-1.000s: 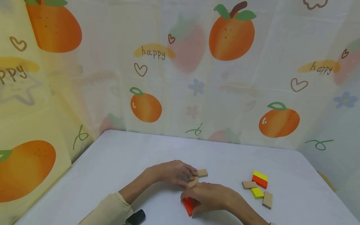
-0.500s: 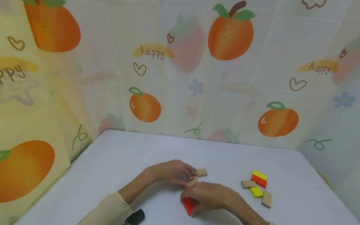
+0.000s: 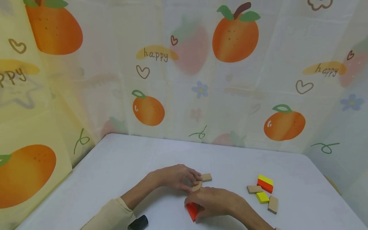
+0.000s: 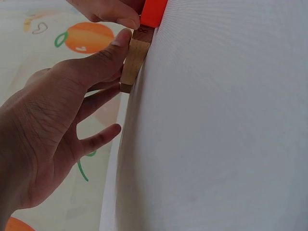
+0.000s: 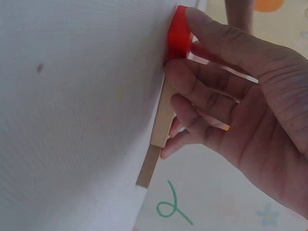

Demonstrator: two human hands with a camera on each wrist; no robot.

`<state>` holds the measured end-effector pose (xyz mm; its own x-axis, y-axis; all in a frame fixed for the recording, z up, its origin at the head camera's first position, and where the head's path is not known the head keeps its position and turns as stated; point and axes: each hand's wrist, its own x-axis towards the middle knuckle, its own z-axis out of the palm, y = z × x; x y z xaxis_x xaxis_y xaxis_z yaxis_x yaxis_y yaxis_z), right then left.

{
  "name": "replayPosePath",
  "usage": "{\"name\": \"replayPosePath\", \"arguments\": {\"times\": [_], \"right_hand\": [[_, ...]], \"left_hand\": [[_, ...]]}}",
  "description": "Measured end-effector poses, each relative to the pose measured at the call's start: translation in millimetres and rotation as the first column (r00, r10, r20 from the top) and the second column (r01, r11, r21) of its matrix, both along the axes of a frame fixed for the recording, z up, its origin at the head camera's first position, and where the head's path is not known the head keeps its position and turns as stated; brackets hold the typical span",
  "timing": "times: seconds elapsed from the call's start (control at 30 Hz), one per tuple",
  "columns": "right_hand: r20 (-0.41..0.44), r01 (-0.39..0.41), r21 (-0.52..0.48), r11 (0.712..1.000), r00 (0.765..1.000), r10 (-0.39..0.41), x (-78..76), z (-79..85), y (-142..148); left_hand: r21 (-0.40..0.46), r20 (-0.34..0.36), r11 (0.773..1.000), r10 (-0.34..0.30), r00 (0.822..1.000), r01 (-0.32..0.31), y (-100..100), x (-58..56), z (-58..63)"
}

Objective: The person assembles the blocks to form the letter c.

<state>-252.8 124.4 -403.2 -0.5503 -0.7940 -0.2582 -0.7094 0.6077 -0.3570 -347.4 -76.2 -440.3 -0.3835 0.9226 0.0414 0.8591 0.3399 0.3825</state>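
Observation:
My right hand [image 3: 215, 202] pinches a red block [image 3: 192, 211] between thumb and fingers, low on the white tabletop. The right wrist view shows this red block [image 5: 179, 33] meeting the near end of a light wooden block [image 5: 163, 120], with fingertips at the junction. My left hand [image 3: 179, 176] grips the wooden block [image 3: 197, 186] just beyond, thumb on one side and fingers on the other in the left wrist view; its little finger is held away. Another wooden block [image 3: 206, 177] lies at the far end of this row. Fingers partly cover the joints.
Right of the hands lies a loose cluster: a yellow block [image 3: 265, 179] against a red block [image 3: 265, 186], a second yellow block [image 3: 262, 197] and two wooden blocks [image 3: 254, 189]. A black cylindrical object [image 3: 138, 222] is beside the left sleeve. A fruit-printed curtain [image 3: 184, 80] stands behind the table.

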Motion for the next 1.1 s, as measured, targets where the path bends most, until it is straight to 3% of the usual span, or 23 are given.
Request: {"name": "replayPosePath", "arguments": {"times": [0.3,0.5,0.63,0.83,1.1], "right_hand": [[0.008,-0.005,-0.029,1.0,1.0,0.006,-0.8,3.2,6],[-0.004,0.057,-0.071,0.996,0.998,-0.057,-4.2,27.0,22],[-0.034,0.139,-0.082,0.987,0.989,-0.142,-11.1,48.0,45],[-0.079,0.197,-0.108,0.974,0.975,-0.206,-30.1,71.0,87],[-0.09,0.247,-0.18,0.952,0.96,-0.266,-54.5,77.5,143]], "left_hand": [[0.007,0.013,1.0,0.007,1.0,-0.007,2,-0.2,0.0],[0.023,-0.029,1.0,-0.019,0.999,0.02,2,-4.2,-1.5],[-0.002,-0.034,1.0,-0.01,0.999,0.01,3,-5.8,-0.2],[-0.074,-0.061,0.997,0.03,0.998,-0.035,4,-2.9,3.2],[-0.05,-0.009,0.998,0.03,1.0,-0.031,1,1.2,-0.3]]}}
